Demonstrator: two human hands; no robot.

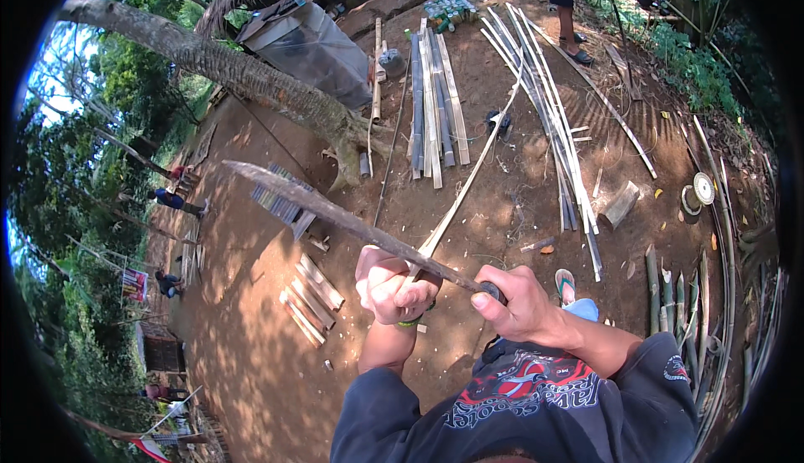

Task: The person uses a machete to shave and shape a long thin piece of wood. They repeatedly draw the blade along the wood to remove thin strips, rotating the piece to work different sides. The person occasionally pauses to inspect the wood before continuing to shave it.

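My right hand [526,302] is closed around the dark handle of a machete [335,212]. Its long, worn blade points away to the upper left and passes over my left hand. My left hand [387,289] is curled into a grip, with a long pale bamboo strip [471,191] in it. That strip runs from the fist up and to the right, tapering toward its far end. Close to the fist, the blade crosses the strip; whether the edge touches it, I cannot tell.
Bamboo slats [431,98] and long thin strips [553,136] lie ahead on the dirt. Short split pieces [311,297] are at left, a log [620,205] and green bamboo poles [667,300] at right. A leaning tree trunk [226,73] rises far left. Another person [563,2] stands at the back right.
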